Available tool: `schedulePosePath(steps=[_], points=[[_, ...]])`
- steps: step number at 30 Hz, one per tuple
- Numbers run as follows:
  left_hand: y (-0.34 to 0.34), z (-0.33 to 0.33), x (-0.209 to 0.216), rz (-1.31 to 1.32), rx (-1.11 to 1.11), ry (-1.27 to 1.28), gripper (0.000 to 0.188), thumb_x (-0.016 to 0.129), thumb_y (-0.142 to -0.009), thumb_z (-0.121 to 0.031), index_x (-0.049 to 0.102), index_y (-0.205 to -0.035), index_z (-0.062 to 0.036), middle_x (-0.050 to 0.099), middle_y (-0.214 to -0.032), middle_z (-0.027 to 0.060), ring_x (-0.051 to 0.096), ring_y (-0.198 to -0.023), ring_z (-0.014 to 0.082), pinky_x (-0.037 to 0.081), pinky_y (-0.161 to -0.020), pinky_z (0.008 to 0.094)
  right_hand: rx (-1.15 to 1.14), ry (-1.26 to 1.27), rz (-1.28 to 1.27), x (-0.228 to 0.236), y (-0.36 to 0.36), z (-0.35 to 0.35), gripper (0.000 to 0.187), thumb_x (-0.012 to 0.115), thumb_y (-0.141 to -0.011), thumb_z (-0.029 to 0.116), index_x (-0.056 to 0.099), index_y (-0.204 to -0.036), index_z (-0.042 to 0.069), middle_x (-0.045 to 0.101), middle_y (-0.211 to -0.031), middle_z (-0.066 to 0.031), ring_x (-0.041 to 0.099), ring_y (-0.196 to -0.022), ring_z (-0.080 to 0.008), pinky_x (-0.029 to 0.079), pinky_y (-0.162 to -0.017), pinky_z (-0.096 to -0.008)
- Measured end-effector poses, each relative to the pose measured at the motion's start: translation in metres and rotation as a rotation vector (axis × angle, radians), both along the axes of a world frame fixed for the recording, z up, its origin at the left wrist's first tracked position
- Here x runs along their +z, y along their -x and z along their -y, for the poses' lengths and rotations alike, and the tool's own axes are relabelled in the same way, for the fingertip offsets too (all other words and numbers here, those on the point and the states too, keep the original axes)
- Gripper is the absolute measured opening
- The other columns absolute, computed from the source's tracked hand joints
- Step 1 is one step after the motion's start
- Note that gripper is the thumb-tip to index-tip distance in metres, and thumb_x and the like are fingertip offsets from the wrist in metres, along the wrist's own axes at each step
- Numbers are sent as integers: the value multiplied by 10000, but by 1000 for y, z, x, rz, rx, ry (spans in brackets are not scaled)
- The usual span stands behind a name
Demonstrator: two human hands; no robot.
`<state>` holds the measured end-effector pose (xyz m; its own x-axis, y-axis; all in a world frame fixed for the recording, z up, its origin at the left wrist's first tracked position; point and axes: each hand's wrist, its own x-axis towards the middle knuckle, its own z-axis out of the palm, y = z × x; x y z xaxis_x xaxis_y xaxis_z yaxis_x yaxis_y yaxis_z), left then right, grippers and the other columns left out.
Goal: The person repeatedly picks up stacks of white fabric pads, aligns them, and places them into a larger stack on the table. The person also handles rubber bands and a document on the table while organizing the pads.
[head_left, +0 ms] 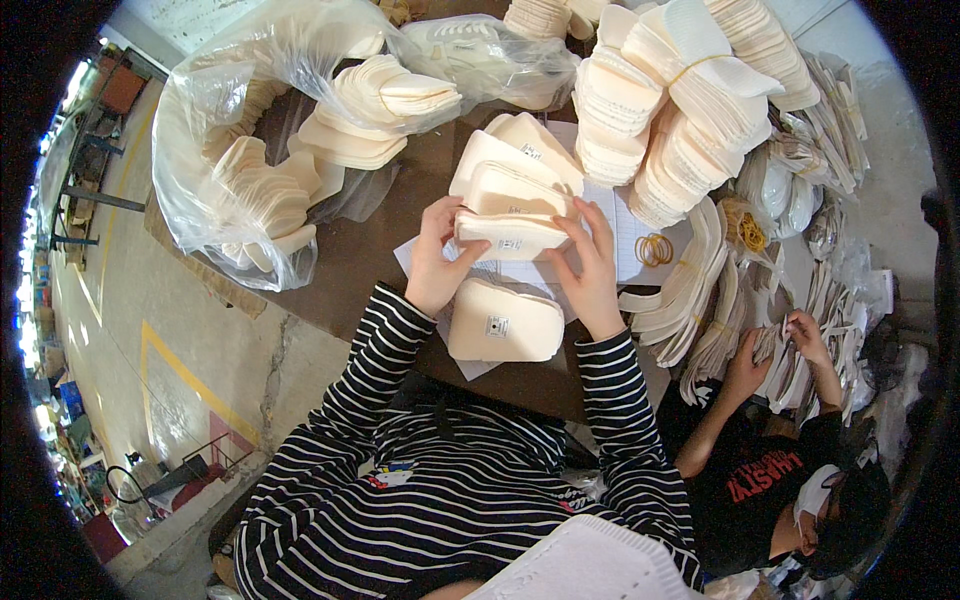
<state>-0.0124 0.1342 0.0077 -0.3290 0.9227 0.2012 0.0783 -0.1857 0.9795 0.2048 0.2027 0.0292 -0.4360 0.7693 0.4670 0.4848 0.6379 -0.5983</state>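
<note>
My left hand (443, 262) and my right hand (590, 265) grip the two ends of a small stack of cream insole pieces (512, 238), held on edge with thumbs nearest me. Dark marks show on its near face. Right behind it lie more cream insole stacks (515, 185), fanned and overlapping, also marked. Closer to my body, a separate insole pile (505, 335) with a small printed label rests on the brown table (385, 235). Paper sheets (630, 240) with ruled lines lie partly beneath these stacks.
Loose rubber bands (655, 250) lie to the right. A clear plastic bag (180, 170) full of insoles stands far left. Tall banded insole bundles (690, 110) fill the back right. At right, a co-worker's hands (770, 350) handle pale strips (790, 375).
</note>
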Motion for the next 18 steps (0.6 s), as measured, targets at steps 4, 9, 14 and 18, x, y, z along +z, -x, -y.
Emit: schedulePosePath(steps=[4, 9, 14, 18], points=[[6, 0, 2, -123, -91, 152, 481, 711, -864, 12, 514, -1301, -39, 630, -1150, 122, 641, -1065, 224, 505, -937, 318, 140, 251, 6, -3, -10, 3, 466, 735, -817, 33, 585, -1258, 49, 504, -1363, -205, 469, -1308, -375, 363, -1129, -455], [-5, -4, 11, -420, -121, -141, 429, 668, -871, 48, 543, -1274, -33, 658, -1100, 121, 654, -1045, 237, 503, -936, 325, 228, 211, -90, 13, 7, 17, 506, 681, -837, 1, 531, -1320, 10, 585, -1233, -203, 550, -1198, -370, 399, -1091, -427], [4, 6, 17, -348, -75, 63, 273, 657, -901, -4, 613, -1170, -19, 699, -1082, 136, 675, -1051, 237, 505, -921, 335, 186, 256, -69, 8, -8, 11, 452, 588, -873, -33, 564, -1319, 38, 594, -1212, -203, 557, -1160, -401, 440, -1020, -453], [10, 2, 1, -368, -140, 34, 246, 656, -928, -48, 630, -1171, -19, 715, -1071, 122, 695, -990, 244, 523, -870, 328, 119, 240, -3, 10, -2, 11, 414, 572, -895, -37, 576, -1302, 37, 613, -1180, -219, 584, -1089, -396, 466, -974, -445]])
